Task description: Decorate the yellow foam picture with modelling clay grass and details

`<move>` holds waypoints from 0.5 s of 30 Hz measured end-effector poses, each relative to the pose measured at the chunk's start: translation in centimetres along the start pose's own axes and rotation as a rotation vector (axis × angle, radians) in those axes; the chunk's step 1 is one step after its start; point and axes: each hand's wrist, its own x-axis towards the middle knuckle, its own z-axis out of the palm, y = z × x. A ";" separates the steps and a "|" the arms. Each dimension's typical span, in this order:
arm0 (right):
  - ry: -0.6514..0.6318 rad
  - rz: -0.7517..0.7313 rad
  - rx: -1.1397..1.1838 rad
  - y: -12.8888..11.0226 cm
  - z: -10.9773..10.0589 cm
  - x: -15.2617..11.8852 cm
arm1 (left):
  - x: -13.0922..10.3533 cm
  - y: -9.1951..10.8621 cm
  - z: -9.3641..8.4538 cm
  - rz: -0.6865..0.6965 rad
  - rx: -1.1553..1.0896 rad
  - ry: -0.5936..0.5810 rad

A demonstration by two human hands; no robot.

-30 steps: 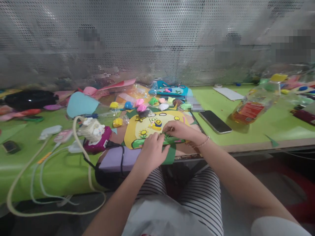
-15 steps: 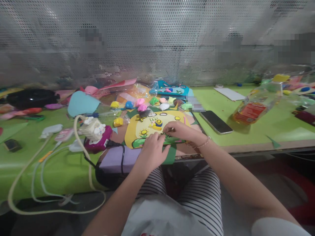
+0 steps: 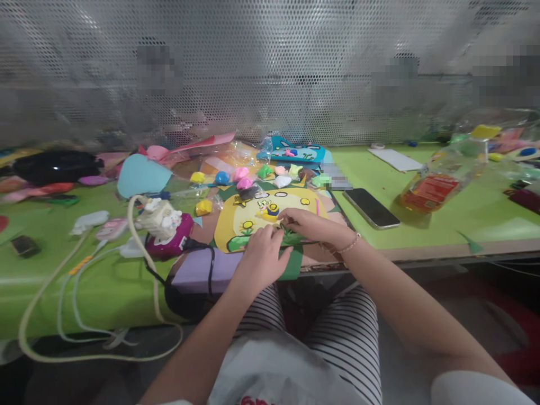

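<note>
A yellow picture card [image 3: 228, 222] with clay flowers, grass and a small figure lies on the table in front of me. My left hand [image 3: 265, 247] rests over its lower edge, fingers bent together near the grass. On the card's right part, my right hand [image 3: 301, 222] has thumb and fingertips pinched close to the green clay. Whatever lies between the fingertips of either hand is too small or hidden to make out. Behind the card lie several wrapped clay lumps, among them a blue lump [image 3: 222, 178], a pink lump [image 3: 244, 183] and a white lump [image 3: 282, 181].
To the right lie a black phone [image 3: 371, 208] and a tilted clear bottle [image 3: 434, 183] of orange liquid. A purple and white plug adapter [image 3: 169, 230] with looping cables [image 3: 31, 315] sits left. Behind stands a blue card [image 3: 295, 156] before a perforated metal screen [image 3: 270, 67].
The view has shifted very slightly. Both hands stay in nearly the same place over the yellow card, with no clear change in what they hold.
</note>
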 end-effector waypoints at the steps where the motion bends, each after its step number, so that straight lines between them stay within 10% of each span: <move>1: 0.005 -0.004 -0.007 0.1 0.0 0.0 | 0.0 0.0 0.0 0.002 0.004 -0.001; 15: 0.237 0.055 0.005 0.5 0.0 0.6 | 0.1 0.6 -0.4 0.031 0.110 -0.046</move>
